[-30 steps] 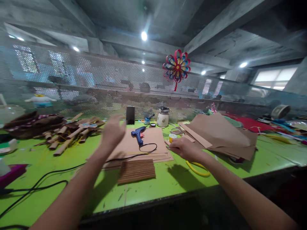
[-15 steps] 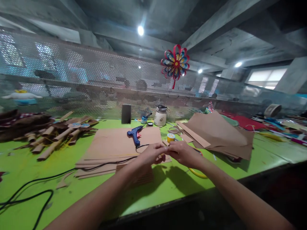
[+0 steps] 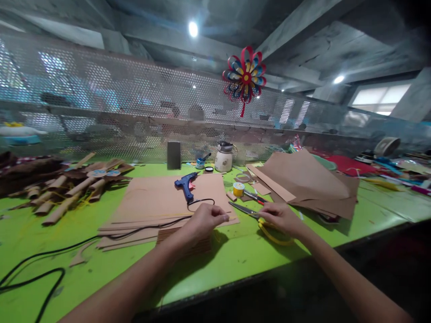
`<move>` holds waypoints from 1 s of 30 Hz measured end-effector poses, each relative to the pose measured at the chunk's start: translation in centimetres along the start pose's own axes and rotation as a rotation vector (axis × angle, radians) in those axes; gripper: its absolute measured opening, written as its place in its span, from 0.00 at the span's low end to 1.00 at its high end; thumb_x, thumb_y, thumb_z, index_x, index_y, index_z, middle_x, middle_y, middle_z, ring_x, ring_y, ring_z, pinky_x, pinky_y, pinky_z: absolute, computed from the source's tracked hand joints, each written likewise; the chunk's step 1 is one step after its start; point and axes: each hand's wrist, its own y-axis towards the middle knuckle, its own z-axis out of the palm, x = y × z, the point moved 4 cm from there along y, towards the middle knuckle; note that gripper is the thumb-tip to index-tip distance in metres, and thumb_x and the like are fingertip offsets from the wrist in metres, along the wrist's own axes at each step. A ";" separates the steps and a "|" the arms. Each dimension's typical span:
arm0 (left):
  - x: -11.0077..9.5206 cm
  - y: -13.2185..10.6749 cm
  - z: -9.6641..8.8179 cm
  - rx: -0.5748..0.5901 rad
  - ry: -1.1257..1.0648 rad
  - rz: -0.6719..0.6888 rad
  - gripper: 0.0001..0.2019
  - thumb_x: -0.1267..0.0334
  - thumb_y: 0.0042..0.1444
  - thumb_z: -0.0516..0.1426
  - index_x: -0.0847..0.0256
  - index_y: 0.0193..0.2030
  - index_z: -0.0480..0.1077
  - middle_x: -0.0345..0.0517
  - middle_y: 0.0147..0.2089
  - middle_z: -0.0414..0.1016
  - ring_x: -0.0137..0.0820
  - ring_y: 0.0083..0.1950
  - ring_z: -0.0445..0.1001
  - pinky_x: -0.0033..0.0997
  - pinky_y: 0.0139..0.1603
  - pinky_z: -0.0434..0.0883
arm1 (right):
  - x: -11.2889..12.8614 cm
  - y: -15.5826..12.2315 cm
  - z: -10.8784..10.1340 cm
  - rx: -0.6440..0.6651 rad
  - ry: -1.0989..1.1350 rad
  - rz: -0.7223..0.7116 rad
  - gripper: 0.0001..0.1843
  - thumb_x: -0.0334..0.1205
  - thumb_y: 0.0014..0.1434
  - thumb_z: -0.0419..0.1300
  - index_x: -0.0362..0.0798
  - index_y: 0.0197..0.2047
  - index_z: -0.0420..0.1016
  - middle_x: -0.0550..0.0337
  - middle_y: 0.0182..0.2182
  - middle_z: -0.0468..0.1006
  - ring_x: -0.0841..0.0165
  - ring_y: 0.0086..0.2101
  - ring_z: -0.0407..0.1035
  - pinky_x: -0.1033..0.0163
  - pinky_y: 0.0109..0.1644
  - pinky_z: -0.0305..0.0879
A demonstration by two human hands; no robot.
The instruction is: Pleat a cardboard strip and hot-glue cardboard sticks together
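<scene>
My left hand (image 3: 209, 220) is closed in a pinch in front of the stacked cardboard sheets (image 3: 144, 197), with a thin yellow thread (image 3: 218, 235) at its fingertips. The strand seems to run across to my right hand (image 3: 280, 219), whose thumb and fingers are also pinched together. Below and beside the right hand lie scissors (image 3: 243, 208), blades pointing left; the hand partly hides their handles. A yellow loop (image 3: 274, 237) curves on the table under that hand. A blue glue gun (image 3: 185, 185) rests on the cardboard, and a yellow spool (image 3: 238, 189) stands behind the scissors.
A black cord (image 3: 81, 246) crosses the green table (image 3: 128, 278). Rolled cardboard tubes (image 3: 67, 193) are piled at left, brown paper sheets (image 3: 303, 175) at right. A white jar (image 3: 224, 158) stands near the mesh screen (image 3: 151, 98). Corrugated card (image 3: 166, 235) lies below my left forearm.
My hands, together before, have drawn apart: the right moved right, the left slightly left. The scissors between them now show more fully. The view has tilted slightly down.
</scene>
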 end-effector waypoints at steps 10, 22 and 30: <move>0.1 0.5 -0.8 -0.077 0.043 0.079 0.16 0.50 0.41 0.61 0.65 0.26 0.78 0.43 0.23 0.74 0.30 0.26 0.66 0.28 0.28 0.59 | -3.6 -3.2 -1.5 0.050 -0.332 0.115 0.17 0.43 0.56 0.57 0.43 0.44 0.77 0.47 0.40 0.75 0.57 0.41 0.68 0.54 0.46 0.63; 0.0 0.5 -1.4 -0.178 -0.004 0.105 0.16 0.51 0.43 0.61 0.64 0.28 0.77 0.45 0.27 0.77 0.33 0.30 0.71 0.30 0.35 0.64 | -2.1 -0.1 0.3 0.351 -0.650 0.272 0.21 0.38 0.54 0.58 0.48 0.52 0.71 0.48 0.39 0.78 0.57 0.38 0.72 0.62 0.36 0.61; 0.2 0.9 -1.6 -0.183 -0.048 0.125 0.17 0.50 0.43 0.61 0.64 0.30 0.77 0.45 0.29 0.78 0.34 0.32 0.71 0.31 0.35 0.64 | -0.1 -6.9 -2.3 0.311 -0.549 0.217 0.31 0.31 0.55 0.54 0.55 0.62 0.62 0.51 0.41 0.73 0.61 0.39 0.69 0.62 0.42 0.62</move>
